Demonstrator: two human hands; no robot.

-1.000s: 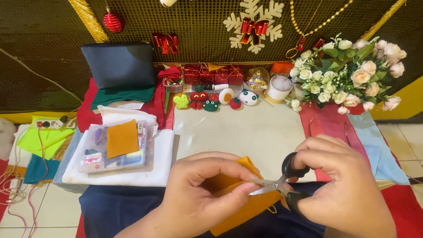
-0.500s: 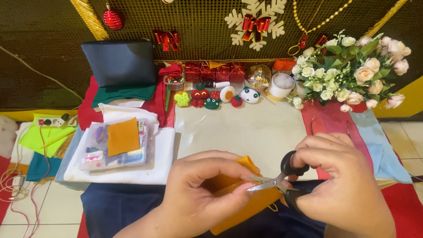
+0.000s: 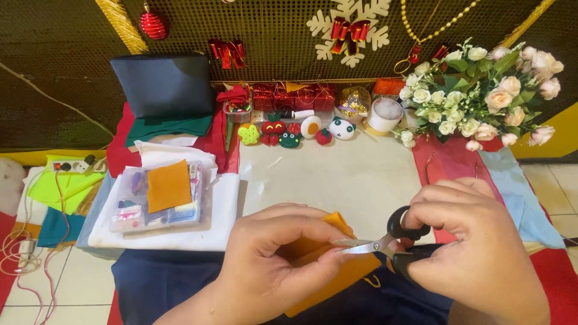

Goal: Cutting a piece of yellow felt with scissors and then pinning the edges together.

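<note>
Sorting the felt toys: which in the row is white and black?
The panda face, rightmost in the row beside the white cup; the others are green, red, or egg-like.

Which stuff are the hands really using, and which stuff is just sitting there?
In use:
- left hand pinching the orange felt
- right hand working the black-handled scissors

Just lying about:
- clear plastic box with an orange felt square on top
- small felt toys
- bunch of flowers
- dark pouch
- red gift boxes
</note>
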